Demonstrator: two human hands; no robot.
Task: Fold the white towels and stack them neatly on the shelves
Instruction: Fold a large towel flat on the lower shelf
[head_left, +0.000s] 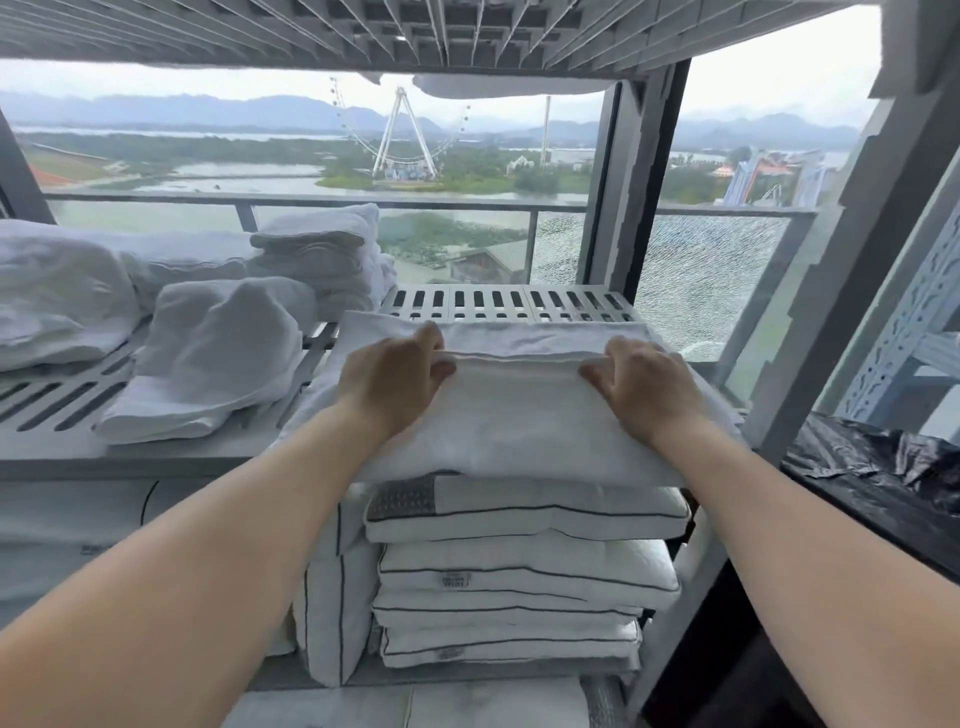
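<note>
A white towel lies partly folded on the slatted grey shelf, its near part hanging over the front edge. My left hand grips the left end of the top fold, thumb on the fold edge and fingers curled over it. My right hand grips the right end of the same fold in the same way. Behind and to the left stands a stack of folded white towels. A loosely folded towel and rumpled white linen lie further left on the shelf.
Below the shelf sits a pile of white pillows with dark piping. The shelf post rises at the right, with a black bin bag beyond it. Another slatted shelf is overhead. A window lies behind.
</note>
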